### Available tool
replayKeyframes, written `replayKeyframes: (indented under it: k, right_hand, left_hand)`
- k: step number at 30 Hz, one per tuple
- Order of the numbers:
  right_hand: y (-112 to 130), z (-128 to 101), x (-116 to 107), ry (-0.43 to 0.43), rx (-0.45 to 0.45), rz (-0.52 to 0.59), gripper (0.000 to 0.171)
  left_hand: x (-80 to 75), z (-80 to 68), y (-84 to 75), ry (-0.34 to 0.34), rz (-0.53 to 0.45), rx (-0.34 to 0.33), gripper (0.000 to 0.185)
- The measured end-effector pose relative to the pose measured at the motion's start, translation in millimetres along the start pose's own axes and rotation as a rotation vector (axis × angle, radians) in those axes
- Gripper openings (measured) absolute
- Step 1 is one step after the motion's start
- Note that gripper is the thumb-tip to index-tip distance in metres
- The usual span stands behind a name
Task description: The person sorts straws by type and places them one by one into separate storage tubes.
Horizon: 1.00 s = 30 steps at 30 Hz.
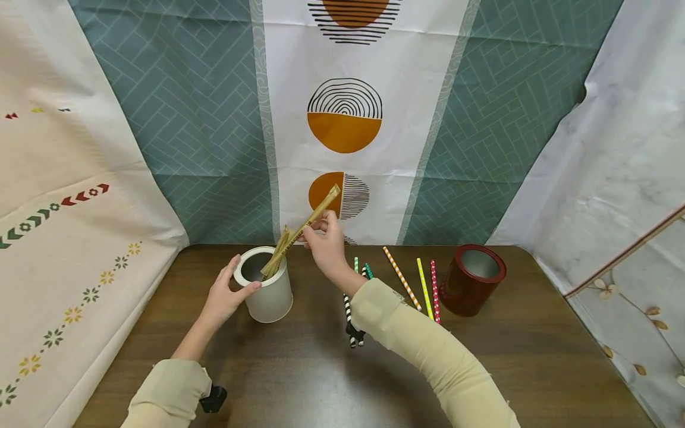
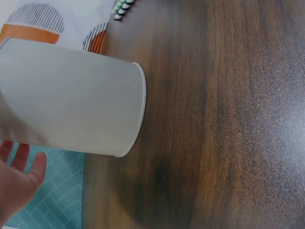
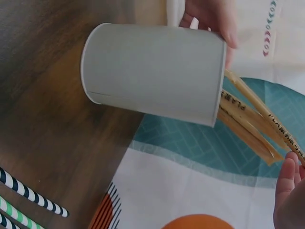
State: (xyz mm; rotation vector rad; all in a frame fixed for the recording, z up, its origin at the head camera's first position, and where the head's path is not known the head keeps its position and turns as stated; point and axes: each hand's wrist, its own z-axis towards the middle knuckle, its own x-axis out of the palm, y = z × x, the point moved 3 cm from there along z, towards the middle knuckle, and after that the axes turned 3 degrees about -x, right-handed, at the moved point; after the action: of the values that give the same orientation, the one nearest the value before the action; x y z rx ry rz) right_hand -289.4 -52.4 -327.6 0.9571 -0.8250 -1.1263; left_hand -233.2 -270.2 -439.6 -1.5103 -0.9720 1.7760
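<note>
- The left hand (image 1: 225, 297) curled around the side of a plain white cylindrical cup (image 1: 266, 285), thumb hooked at the rim, so its grip grasped the cup where it stood upright on the dark wood-grain desk (image 1: 299, 380).
- The right hand (image 1: 325, 241) pinched a tan paper-wrapped straw (image 1: 316, 217) between fingertips; that grip held the straw on a slant, its lower end inside the cup's mouth beside a few matching wrapped straws (image 1: 275, 258).
- The cup's wall looked smooth and matte, with a thin rolled lip.
- Loose paper straws (image 1: 423, 285) lay flat on the desk to the right of the cup, thin tubes in orange stripes, yellow-green, red dots, and black-and-white bands.
- A glossy dark red cup (image 1: 473, 279) with a pale lining stood just beyond them.
- Patterned cloth hung behind the desk.
</note>
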Motion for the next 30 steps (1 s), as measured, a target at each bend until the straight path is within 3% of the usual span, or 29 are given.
replayKeyframes:
  k: [11,16,20,30]
  right_hand:
    - [-4,-13,14,0.042,0.029,-0.066,0.022]
    - [-27,-12,19,0.081,0.046,-0.081,0.02]
    - [-42,-14,21,0.136,0.066,-0.158,0.02]
    - [-70,-29,4,0.222,0.195,-0.232,0.034]
  left_hand:
    - [-0.1,-3.0,-3.7,0.015,-0.015,0.001,0.085]
    - [0.3,-2.5,-3.9,0.011,-0.016,0.002,0.085]
    - [0.7,-2.1,-3.4,0.012,-0.019,0.001,0.085]
    - [-0.1,-3.6,-4.4,0.015,-0.02,-0.01,0.085]
